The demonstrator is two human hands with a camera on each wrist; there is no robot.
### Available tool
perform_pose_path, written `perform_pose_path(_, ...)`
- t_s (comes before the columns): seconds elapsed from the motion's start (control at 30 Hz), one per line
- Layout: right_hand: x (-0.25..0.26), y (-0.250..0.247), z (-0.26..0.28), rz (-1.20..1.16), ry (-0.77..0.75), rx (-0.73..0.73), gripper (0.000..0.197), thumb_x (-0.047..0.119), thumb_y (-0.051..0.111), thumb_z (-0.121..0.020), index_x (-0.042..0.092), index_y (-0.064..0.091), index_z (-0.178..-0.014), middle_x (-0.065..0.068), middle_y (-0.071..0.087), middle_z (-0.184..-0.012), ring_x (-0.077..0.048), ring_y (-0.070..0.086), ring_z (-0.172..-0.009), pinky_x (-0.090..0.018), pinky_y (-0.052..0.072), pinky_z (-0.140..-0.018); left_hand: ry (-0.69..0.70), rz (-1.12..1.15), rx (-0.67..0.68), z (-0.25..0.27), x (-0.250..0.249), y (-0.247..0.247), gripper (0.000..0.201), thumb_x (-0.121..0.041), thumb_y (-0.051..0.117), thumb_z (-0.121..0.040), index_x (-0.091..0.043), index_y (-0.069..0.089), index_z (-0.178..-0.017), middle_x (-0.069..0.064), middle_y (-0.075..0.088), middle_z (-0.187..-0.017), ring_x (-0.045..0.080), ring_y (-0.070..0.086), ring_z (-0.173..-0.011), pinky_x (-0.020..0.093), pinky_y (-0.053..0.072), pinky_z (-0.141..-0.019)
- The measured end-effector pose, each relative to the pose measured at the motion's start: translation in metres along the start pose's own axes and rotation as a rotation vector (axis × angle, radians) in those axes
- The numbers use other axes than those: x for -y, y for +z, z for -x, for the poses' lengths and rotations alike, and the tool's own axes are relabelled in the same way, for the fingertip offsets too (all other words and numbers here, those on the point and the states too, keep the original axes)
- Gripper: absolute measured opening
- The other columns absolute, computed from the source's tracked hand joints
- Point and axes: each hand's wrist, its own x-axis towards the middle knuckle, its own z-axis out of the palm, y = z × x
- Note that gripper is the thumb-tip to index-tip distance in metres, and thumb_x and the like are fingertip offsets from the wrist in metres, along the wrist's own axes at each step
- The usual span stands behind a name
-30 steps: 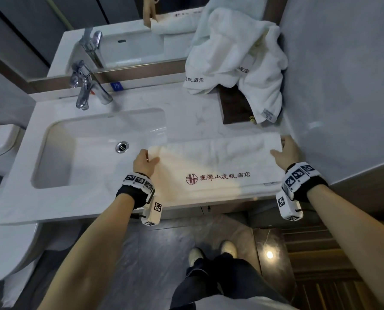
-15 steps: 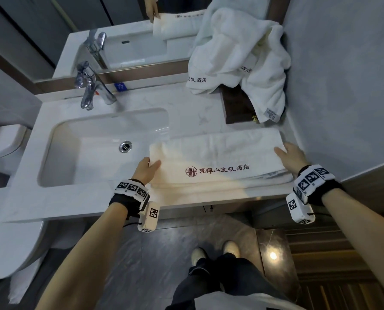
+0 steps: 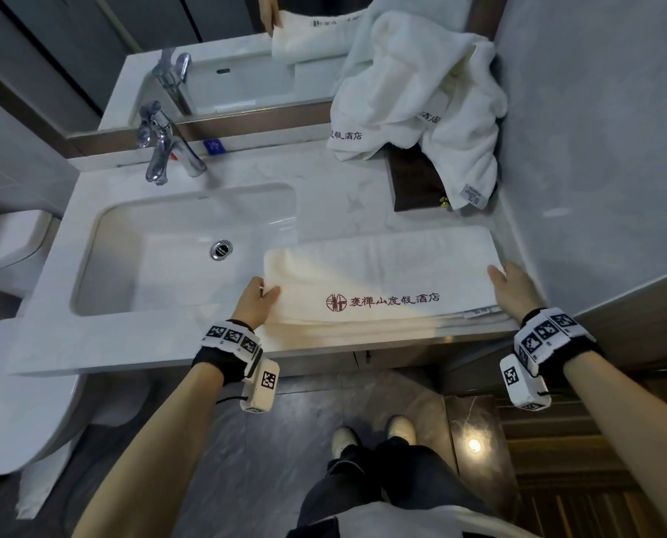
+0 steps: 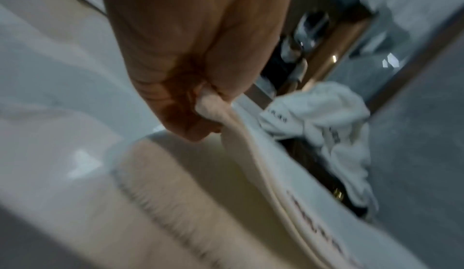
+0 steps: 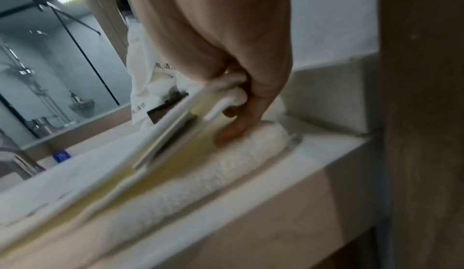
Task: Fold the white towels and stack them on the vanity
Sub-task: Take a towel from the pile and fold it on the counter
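A white towel [image 3: 378,277] with dark red lettering lies folded lengthwise on the vanity [image 3: 324,203], in the centre right of the head view, just right of the sink basin [image 3: 161,258]. The left hand [image 3: 252,300] pinches the towel's upper layer at its left end, thumb and fingers curled tightly round a bunched corner, as the left wrist view shows. The right hand [image 3: 512,291] grips the right end, its fingers [image 5: 233,112] curled round several folded layers that are raised off the lowest layer, which rests flat near the counter's front edge. A heap of unfolded white towels [image 3: 421,95] sits in the upper right, partly over a dark wooden box [image 3: 415,186]. A chrome faucet [image 3: 165,149] stands at upper left
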Motion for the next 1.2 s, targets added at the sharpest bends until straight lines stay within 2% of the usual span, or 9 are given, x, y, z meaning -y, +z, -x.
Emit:
perform_pose_path(0.2, -0.006, -0.012, 0.002, -0.065, -0.024, -0.074, 0.031, 0.04, 0.036, -0.096, 0.015, 0.055, -0.096, -0.021, 0.063, -0.104, -0.032, 0.056, -0.089, -0.038, 0.042, -0.076, 0.011, 0.272, 0.024, 0.008, -0.008, -0.017, 0.018, -0.021, 0.05, -0.096, -0.006, 0.046, -0.105, 0.016, 0.054, -0.099, 0.025, 0.053, -0.089, 0.037, 0.05, -0.069)
perform_pose_path(0.37, -0.012, 0.003, 0.011, -0.053, -0.023, -0.038, 0.037, 0.026, 0.041, -0.1, -0.004, 0.054, -0.115, -0.028, 0.057, -0.121, -0.036, 0.053, -0.105, -0.038, 0.039, -0.086, 0.027, -0.151, 0.063, 0.006, 0.014, 0.0, 0.021, -0.024, 0.05, -0.096, -0.007, 0.039, -0.098, 0.011, 0.047, -0.098, 0.021, 0.045, -0.09, 0.033, 0.036, -0.08)
perform_pose_path(0.47, -0.014, 0.004, 0.012, -0.081, -0.012, -0.03, 0.04, 0.026, 0.042, -0.099, -0.005, 0.052, -0.121, -0.027, 0.055, -0.126, -0.039, 0.052, -0.115, -0.041, 0.04, -0.095, -0.015, -0.127, 0.123, 0.005, 0.019, 0.001, 0.022, -0.025, 0.047, -0.097, -0.004, 0.04, -0.101, 0.013, 0.047, -0.101, 0.022, 0.046, -0.091, 0.038, 0.041, -0.085)
perform_pose_path(0.57, -0.017, 0.001, 0.012, -0.115, 0.004, 0.006, 0.035, 0.029, 0.043, -0.098, 0.001, 0.056, -0.113, -0.023, 0.06, -0.117, -0.038, 0.056, -0.107, -0.042, 0.042, -0.092, -0.071, 0.036, 0.17, 0.006, 0.016, -0.006, 0.032, -0.023, 0.048, -0.097, 0.001, 0.042, -0.116, 0.017, 0.05, -0.111, 0.024, 0.049, -0.099, 0.049, 0.041, -0.1)
perform_pose_path(0.77, -0.02, 0.004, 0.025, -0.029, -0.045, -0.045, 0.029, 0.018, 0.052, -0.095, -0.003, 0.054, -0.115, -0.025, 0.058, -0.119, -0.037, 0.054, -0.107, -0.033, 0.038, -0.08, -0.087, -0.209, 0.201, 0.009, 0.014, -0.004, 0.031, -0.021, 0.057, -0.092, -0.006, 0.037, -0.111, 0.019, 0.054, -0.119, 0.032, 0.054, -0.11, 0.046, 0.045, -0.099)
perform_pose_path(0.83, -0.015, 0.005, 0.029, 0.089, -0.068, -0.097, 0.037, 0.013, 0.06, -0.087, -0.001, 0.049, -0.12, -0.023, 0.054, -0.124, -0.038, 0.051, -0.113, -0.039, 0.04, -0.09, -0.014, -0.291, 0.042, 0.011, 0.008, 0.0, 0.054, -0.016, 0.066, -0.082, -0.006, 0.032, -0.122, 0.02, 0.047, -0.128, 0.035, 0.049, -0.116, 0.042, 0.044, -0.096)
perform_pose_path(0.93, 0.003, 0.011, 0.037, 0.303, -0.228, -0.266, 0.051, 0.008, 0.069, -0.075, 0.003, 0.047, -0.121, -0.023, 0.049, -0.124, -0.038, 0.044, -0.116, -0.046, 0.037, -0.097, 0.348, -0.456, -0.23, 0.017, -0.012, 0.013, 0.071, -0.013, 0.068, -0.073, -0.006, 0.033, -0.135, 0.016, 0.041, -0.132, 0.033, 0.04, -0.121, 0.043, 0.039, -0.098)
perform_pose_path(1.03, 0.037, 0.034, 0.041, 0.299, -0.434, -0.165, 0.053, 0.015, 0.06, -0.087, 0.009, 0.041, -0.136, -0.015, 0.035, -0.146, -0.03, 0.028, -0.137, -0.042, 0.026, -0.113, 0.627, -0.605, -0.086, 0.021, -0.036, 0.049, 0.062, -0.018, 0.051, -0.091, -0.011, 0.024, -0.146, 0.01, 0.026, -0.154, 0.029, 0.021, -0.144, 0.042, 0.019, -0.119)
perform_pose_path(1.2, 0.073, 0.095, 0.033, 0.524, -0.579, 0.117, 0.055, 0.032, 0.023, -0.102, 0.025, 0.002, -0.152, 0.005, -0.011, -0.161, -0.019, -0.015, -0.147, -0.044, -0.003, -0.119, 0.606, -0.762, 0.095, 0.012, -0.053, 0.111, 0.056, -0.033, 0.018, -0.102, -0.019, -0.005, -0.151, 0.0, -0.01, -0.16, 0.023, -0.016, -0.147, 0.047, -0.006, -0.12)
